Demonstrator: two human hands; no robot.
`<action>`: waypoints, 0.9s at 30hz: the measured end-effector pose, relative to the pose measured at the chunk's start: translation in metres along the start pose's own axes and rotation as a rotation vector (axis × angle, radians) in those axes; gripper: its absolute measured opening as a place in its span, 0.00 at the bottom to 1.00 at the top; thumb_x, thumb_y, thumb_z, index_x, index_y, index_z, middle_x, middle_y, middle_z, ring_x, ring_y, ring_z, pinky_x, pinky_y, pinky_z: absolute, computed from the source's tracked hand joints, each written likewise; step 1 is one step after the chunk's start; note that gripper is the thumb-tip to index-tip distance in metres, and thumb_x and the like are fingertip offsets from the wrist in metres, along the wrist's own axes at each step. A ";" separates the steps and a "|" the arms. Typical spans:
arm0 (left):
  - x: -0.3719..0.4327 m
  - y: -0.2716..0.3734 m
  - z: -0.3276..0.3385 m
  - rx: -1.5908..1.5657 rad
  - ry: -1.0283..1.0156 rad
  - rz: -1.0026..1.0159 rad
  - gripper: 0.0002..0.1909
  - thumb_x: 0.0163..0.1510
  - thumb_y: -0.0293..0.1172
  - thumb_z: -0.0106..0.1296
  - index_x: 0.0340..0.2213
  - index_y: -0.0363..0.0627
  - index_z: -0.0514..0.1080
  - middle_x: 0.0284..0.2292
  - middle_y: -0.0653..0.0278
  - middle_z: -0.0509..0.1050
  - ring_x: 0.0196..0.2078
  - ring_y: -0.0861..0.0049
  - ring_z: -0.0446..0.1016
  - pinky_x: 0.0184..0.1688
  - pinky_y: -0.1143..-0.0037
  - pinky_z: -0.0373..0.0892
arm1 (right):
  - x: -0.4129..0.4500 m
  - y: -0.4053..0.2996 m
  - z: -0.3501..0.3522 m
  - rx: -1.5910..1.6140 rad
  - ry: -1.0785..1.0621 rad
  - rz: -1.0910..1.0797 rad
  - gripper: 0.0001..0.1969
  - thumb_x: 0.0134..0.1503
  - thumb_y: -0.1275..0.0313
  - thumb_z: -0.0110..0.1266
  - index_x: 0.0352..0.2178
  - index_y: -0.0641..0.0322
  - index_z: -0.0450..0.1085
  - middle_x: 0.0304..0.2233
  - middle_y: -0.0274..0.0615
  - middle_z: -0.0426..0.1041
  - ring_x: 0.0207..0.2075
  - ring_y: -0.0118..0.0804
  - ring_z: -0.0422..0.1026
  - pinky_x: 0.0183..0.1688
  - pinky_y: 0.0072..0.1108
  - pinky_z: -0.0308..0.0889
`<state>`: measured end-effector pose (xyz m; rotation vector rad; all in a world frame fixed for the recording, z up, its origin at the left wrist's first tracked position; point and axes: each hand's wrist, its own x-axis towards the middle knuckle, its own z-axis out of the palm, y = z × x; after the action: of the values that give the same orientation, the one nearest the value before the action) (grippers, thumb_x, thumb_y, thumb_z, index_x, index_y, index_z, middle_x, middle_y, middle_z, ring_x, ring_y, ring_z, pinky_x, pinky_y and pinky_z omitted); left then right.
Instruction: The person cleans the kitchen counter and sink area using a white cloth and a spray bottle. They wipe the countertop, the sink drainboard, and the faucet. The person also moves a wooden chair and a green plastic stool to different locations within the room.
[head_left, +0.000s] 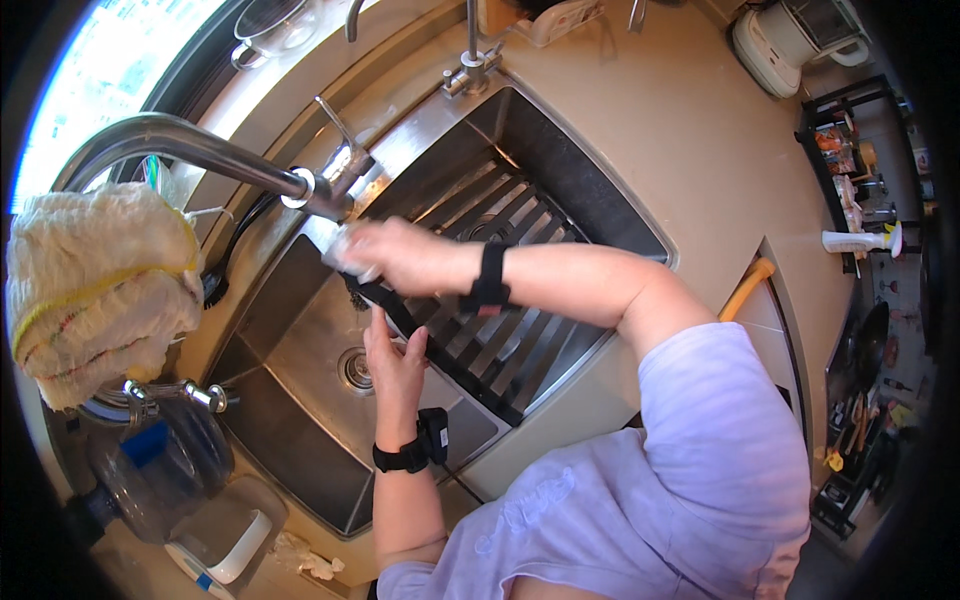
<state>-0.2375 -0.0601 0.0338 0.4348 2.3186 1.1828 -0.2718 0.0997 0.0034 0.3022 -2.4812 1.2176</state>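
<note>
My right hand (409, 259), blurred, is closed around a crumpled whitish cloth or wipe (352, 251) beneath the tap (330, 196). It is over the rear end of the divider between two stainless steel basins. Lower down, my left hand (394, 360) has its index finger and thumb apart. It is beside the long edge of a black slatted rack (495, 360), and whether the fingertips touch it I cannot tell. The rack lies across the right basin (600, 180). In the left basin (307, 330) a round drain (355, 370) shows. Both wrists wear black straps.
A white cloth (105, 285) hangs at the left, above a large clear plastic bottle (161, 472). A black-handled brush (232, 251) leans behind the left basin. At the back stands a second, slim faucet (472, 73). A yellow handle (750, 286) sticks up at the right.
</note>
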 end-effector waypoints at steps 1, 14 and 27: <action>-0.002 0.004 -0.002 -0.059 0.018 -0.050 0.30 0.41 0.19 0.50 0.48 0.42 0.54 0.28 0.67 0.56 0.19 0.84 0.65 0.16 0.85 0.63 | -0.006 0.014 -0.014 -0.072 0.020 0.024 0.17 0.39 0.83 0.42 0.34 0.58 0.66 0.34 0.46 0.66 0.34 0.47 0.66 0.36 0.27 0.63; 0.001 -0.007 0.003 -0.154 0.074 -0.038 0.28 0.43 0.23 0.49 0.47 0.38 0.54 0.24 0.63 0.60 0.18 0.81 0.63 0.14 0.82 0.64 | -0.075 0.013 -0.036 -0.195 -0.261 0.766 0.27 0.34 0.78 0.51 0.40 0.63 0.51 0.38 0.56 0.59 0.40 0.55 0.60 0.45 0.33 0.55; 0.002 0.005 0.003 -0.207 0.013 -0.072 0.25 0.47 0.23 0.44 0.49 0.43 0.53 0.19 0.69 0.62 0.16 0.87 0.63 0.14 0.86 0.61 | -0.124 0.057 -0.060 -0.510 -0.592 1.122 0.37 0.33 0.72 0.59 0.45 0.64 0.48 0.43 0.58 0.55 0.45 0.53 0.59 0.44 0.30 0.59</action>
<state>-0.2370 -0.0550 0.0359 0.2681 2.1741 1.3757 -0.1649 0.1860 -0.0537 -1.1656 -3.4829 0.7511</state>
